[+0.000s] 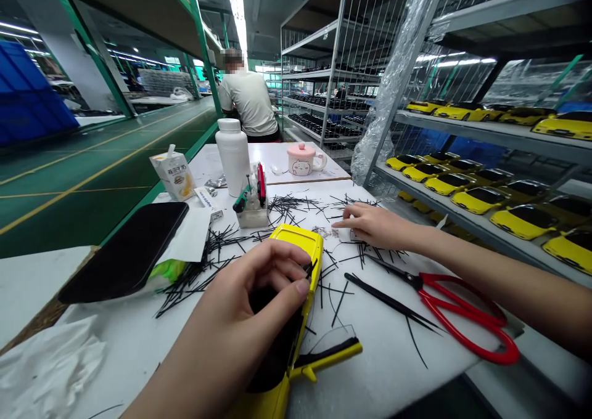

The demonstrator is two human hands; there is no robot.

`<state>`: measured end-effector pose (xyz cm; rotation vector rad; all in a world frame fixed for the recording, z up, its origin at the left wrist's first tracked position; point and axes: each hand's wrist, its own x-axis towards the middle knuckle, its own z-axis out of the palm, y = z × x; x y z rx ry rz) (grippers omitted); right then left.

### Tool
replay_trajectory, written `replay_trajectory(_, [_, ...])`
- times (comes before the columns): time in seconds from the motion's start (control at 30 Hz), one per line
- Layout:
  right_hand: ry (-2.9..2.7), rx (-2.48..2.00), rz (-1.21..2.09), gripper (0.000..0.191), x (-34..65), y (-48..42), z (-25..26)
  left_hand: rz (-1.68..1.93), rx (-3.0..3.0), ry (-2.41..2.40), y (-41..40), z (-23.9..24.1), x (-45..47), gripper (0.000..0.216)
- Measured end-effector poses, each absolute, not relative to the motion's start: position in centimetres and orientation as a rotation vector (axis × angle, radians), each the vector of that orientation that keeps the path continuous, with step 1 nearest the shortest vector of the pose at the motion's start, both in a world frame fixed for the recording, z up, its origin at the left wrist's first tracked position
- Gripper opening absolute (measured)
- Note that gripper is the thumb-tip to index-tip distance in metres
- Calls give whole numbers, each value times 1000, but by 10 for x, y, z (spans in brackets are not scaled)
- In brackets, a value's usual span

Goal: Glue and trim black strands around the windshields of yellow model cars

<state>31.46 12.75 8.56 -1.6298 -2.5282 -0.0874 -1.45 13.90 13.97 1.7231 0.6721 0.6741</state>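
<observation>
A yellow model car [296, 239] with a dark top lies on the white table, partly hidden under my left hand [259, 296]. The fingers of that hand are curled, thumb and fingertips together on a small black strip [311, 268] at the car's edge. A yellow door [330, 358] with black trim stands out from the car's side, with a thin wire by it. My right hand [370, 223] reaches over the table, its fingers apart and its forefinger at a small heap of tiny metallic bits [329, 232]. Black strips [296, 204] are scattered around both hands.
Red-handled scissors [456, 305] lie at right beside longer black strips [386, 297]. A tool holder [253, 215], white bottle [234, 157], pink-lidded mug [300, 162], drink carton [173, 172] and black phone-like slab [132, 249] stand or lie around. Racks hold yellow cars [478, 198]. A person [250, 101] sits ahead.
</observation>
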Motion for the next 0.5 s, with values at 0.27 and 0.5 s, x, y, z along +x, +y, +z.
replay_trajectory(0.27, [-2486, -1613, 39, 41, 308, 128, 85, 651, 1726, 686, 139, 145, -13, 7])
replay_trajectory(0.5, [-2281, -1855, 94, 19, 310, 142, 91, 642, 1727, 651, 138, 141, -16, 8])
